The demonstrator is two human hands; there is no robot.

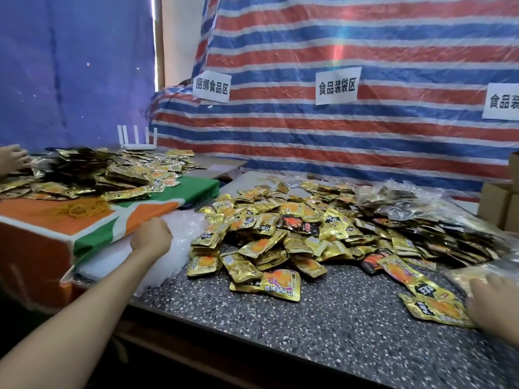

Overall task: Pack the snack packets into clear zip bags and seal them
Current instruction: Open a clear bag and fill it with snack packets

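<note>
A big heap of gold snack packets [286,234] covers the speckled table [309,327]. To its left lies a stack of clear zip bags [185,234]. My left hand [150,237] reaches onto that stack, its fingers curled down into the plastic; what they hold is hidden. At the right edge my right hand [493,301] rests with fingers spread on loose gold packets [432,304], next to a filled clear bag [477,276]. More filled bags [407,203] lie at the back right.
A second table with an orange, white and green cloth [92,220] stands to the left, bearing more packets [92,175] and rubber bands [81,209]. Another person's hand [12,160] works there. Cardboard boxes [500,203] stand at far right. A striped tarp hangs behind.
</note>
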